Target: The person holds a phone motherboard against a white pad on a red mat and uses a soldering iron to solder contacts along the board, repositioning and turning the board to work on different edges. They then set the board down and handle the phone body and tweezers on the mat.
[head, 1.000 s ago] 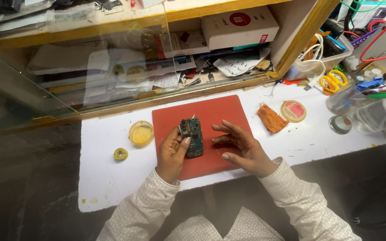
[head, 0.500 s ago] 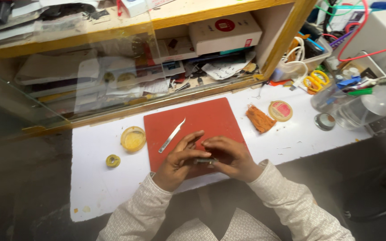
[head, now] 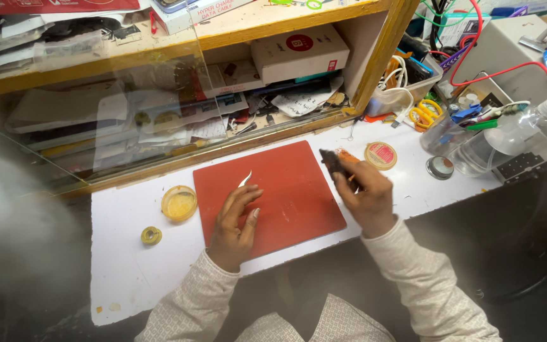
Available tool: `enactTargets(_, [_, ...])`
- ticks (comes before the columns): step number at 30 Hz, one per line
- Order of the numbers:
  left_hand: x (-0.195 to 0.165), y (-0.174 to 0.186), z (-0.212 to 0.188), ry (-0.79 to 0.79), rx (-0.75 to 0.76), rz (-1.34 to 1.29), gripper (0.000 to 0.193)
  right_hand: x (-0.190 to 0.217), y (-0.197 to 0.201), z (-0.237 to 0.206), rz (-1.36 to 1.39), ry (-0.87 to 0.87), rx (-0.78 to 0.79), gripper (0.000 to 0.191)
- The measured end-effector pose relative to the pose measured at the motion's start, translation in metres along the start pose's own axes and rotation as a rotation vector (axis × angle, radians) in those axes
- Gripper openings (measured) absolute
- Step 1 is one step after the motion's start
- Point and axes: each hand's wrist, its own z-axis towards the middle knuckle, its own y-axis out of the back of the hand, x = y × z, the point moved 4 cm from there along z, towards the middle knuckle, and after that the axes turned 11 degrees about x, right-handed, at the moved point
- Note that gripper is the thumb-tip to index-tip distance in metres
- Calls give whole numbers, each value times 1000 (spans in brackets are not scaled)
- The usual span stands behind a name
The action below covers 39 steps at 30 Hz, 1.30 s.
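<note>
1. A small dark circuit board (head: 332, 162) is pinched between the fingers of the right hand (head: 363, 196), held up over the right edge of the red mat (head: 286, 202).
2. An orange cloth (head: 347, 156) is seen just behind the held board, partly hidden by the hand.
3. The left hand (head: 234, 221) is laid flat on the mat with loose, spread fingers; nothing is held in it.
4. Metal tweezers (head: 244, 180) are found just beyond its fingertips, near the mat's far edge.
5. Bare mat is left open between the two hands.
6. To the right of the grip, a round red-lidded tin (head: 380, 155) and a small metal pot (head: 440, 167) are set on the white bench (head: 121, 266); further right the bench is crowded by bottles.
7. Left of the resting hand, a yellow tub (head: 179, 202) and a small yellow reel (head: 151, 235) are set well apart from the mat's edge.
</note>
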Motion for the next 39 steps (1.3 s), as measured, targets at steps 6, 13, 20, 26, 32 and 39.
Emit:
enactTargets(6, [2,0,0,19,-37,-47,29,30,-40,-4,-261,31,77,21])
enactTargets(13, [-1,1,2,35,-19,-49,33,35,-85,-2,8,-7,242,31])
enactTargets(20, [1,-2,2,89,34,44,33,-2,-45,-1,133,-108,242,20])
enactTargets(26, [-7,-12,0,-19,282,237,42,5,-36,8,201,82,599,49])
enactTargets(32, [-16,-27,-3,-146,499,440,46,9,-44,35,156,361,749,82])
enactTargets(39, [-13,-35,-2,-119,612,512,56,0,-56,44,162,21,921,72])
